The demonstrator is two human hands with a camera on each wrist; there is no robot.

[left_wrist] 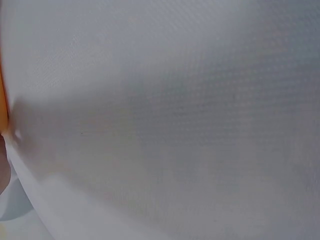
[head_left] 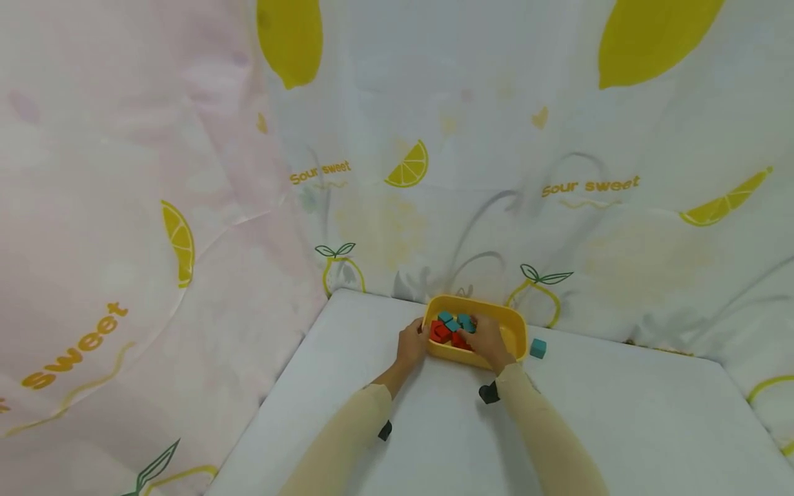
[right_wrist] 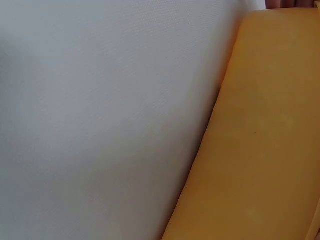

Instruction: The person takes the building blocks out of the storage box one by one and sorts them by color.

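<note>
One hand inside yellow bin

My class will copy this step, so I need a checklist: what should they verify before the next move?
1. Bin upright on the table: ok.
2. Left hand at the bin's left end: ok, touching it.
3. Right hand inside the bin, by the blocks: ok.
4. Right hand gripping a block: cannot tell; the hand hides it.
5. All blocks in the bin: not ok; one teal block lies outside, to its right.
</note>
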